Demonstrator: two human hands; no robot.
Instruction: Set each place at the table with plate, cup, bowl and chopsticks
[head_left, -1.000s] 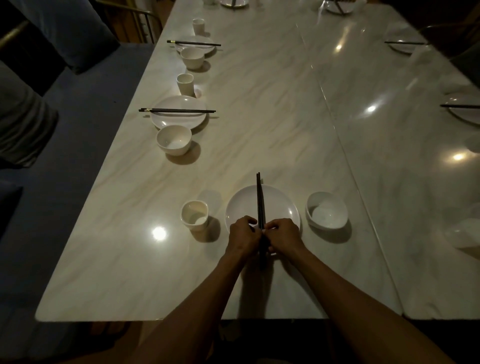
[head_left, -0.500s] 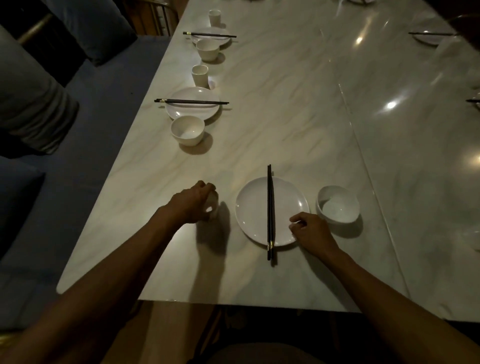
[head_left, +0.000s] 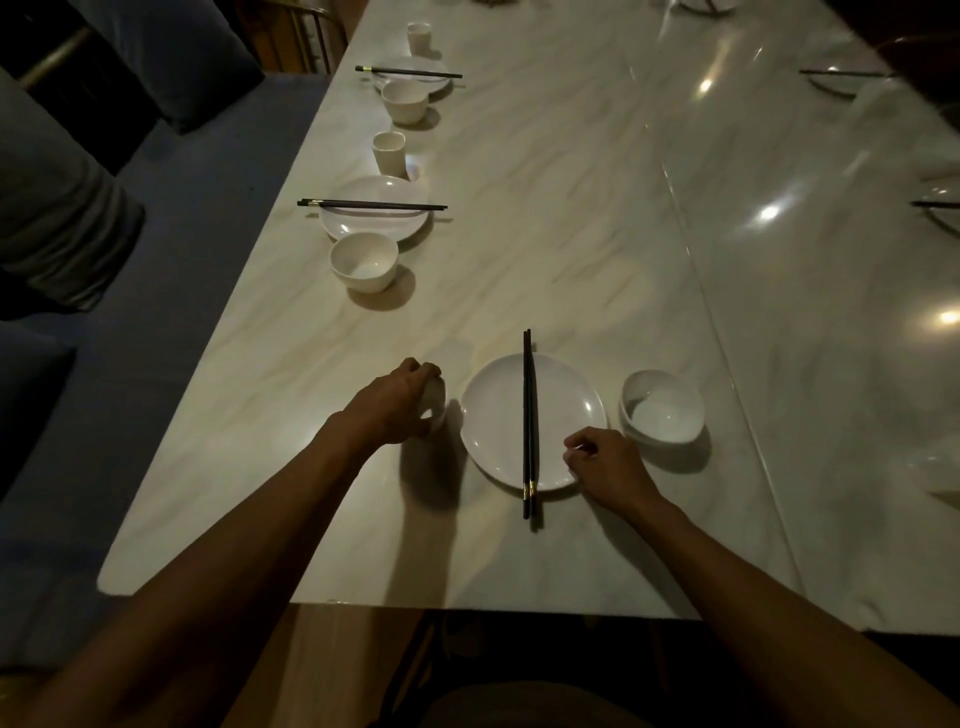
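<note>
Room: dim light, and a long pale marble worktop (head_left: 519, 270) runs away from the person, with a blue seat along its left side.
Near place: a white plate (head_left: 498, 421) lies in front of the person, with dark chopsticks (head_left: 528, 415) straight across its middle, their near ends sticking out over the rim.
Bowl: a white bowl (head_left: 662, 410) sits just beside the plate on its right, not touching it.
Cup: the small white cup (head_left: 435, 402) stands just left of the plate, mostly hidden by the hand around it.
Left hand: the left hand (head_left: 392, 402) wraps its fingers around the cup.
Right hand: the right hand (head_left: 605, 462) rests at the plate's near right rim with fingers curled; it seems to pinch the rim, but that is hard to see.
What changed: a second ago both hands were together on the chopsticks. Now they have let go and moved apart, one to the cup and one to the plate edge. The chopsticks lie alone.
What it means: this place now has all four things. I think the hands are only nudging cup and plate into line.
Other places: two more sets along the left edge each have plate, chopsticks, bowl and cup (head_left: 388, 152). More plates show at the far right.
</note>
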